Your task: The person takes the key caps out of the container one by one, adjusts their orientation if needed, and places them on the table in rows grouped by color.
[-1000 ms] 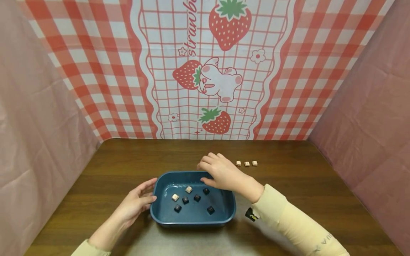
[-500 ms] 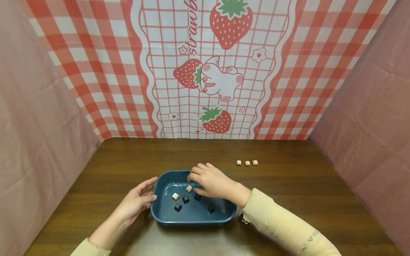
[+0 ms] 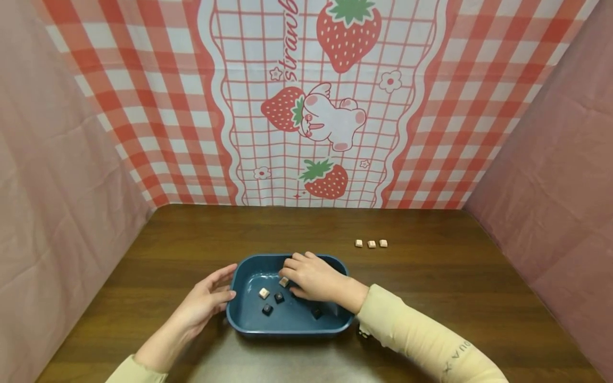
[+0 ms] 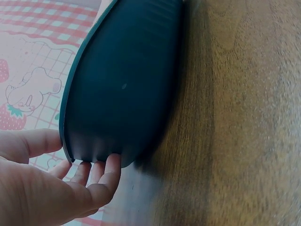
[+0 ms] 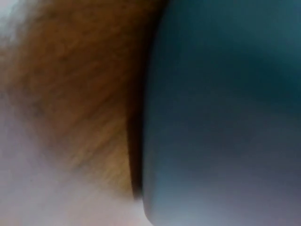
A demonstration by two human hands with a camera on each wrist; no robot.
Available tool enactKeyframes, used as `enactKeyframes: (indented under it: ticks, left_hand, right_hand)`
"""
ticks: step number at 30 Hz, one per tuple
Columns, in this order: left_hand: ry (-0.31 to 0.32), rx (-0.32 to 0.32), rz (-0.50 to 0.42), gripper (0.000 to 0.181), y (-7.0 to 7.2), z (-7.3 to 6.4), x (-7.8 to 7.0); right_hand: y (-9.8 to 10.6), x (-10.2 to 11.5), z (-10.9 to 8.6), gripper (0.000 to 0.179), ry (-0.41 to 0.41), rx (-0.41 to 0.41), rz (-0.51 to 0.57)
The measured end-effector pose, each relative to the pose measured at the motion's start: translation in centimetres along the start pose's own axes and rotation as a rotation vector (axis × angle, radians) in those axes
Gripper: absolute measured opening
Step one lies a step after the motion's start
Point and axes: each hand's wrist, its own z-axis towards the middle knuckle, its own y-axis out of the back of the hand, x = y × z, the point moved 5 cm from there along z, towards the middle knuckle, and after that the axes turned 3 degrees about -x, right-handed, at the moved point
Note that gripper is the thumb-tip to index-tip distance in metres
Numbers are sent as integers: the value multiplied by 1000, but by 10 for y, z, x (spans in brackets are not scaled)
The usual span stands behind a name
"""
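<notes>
Steadying a blue tray (image 3: 289, 333) on a brown table (image 3: 431, 266) with the left hand (image 3: 207, 299), lapping the thumb over the left rim and bending the other fingers against the outside of the end wall. Reaching in over the right side with the right hand (image 3: 313, 279), pointing the fingers down toward the tray floor. Impossible to tell whether pinching anything or how wide apart at the tips, being hidden in the head view and absent from the blurred right wrist view.

Find, on the tray floor, a pale keycap (image 3: 284, 282) just beside the right fingers, and a second pale keycap (image 3: 264, 293) farther left. Find also two dark keycaps (image 3: 279, 297) near that second one, and a lone dark keycap (image 3: 317, 313) toward the near right. Beyond the tray, find a row of three pale keycaps (image 3: 371, 244) on the table.

To work well here, brace the rim only firmly enough to stop sliding. Pinch a single cap by opposite sides, between thumb and fingertip, without nudging the close pale neighbor. Lift straight up, clearing the wall before moving sideways, and mind the low wrist near the right rim.
</notes>
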Motion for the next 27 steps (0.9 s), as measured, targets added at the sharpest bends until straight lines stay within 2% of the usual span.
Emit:
enactKeyframes:
  ticks: [6, 15, 27]
  left_hand:
    - [-23, 17, 0, 62, 0, 0, 1]
    - [-18, 16, -6, 62, 0, 0, 2]
    - [10, -7, 0, 61, 0, 2, 2]
  right_hand:
    - [-6, 1, 0, 33, -27, 17, -6]
    - [-10, 4, 2, 34, -32, 22, -16]
    - [-10, 3, 1, 18, -39, -4, -3]
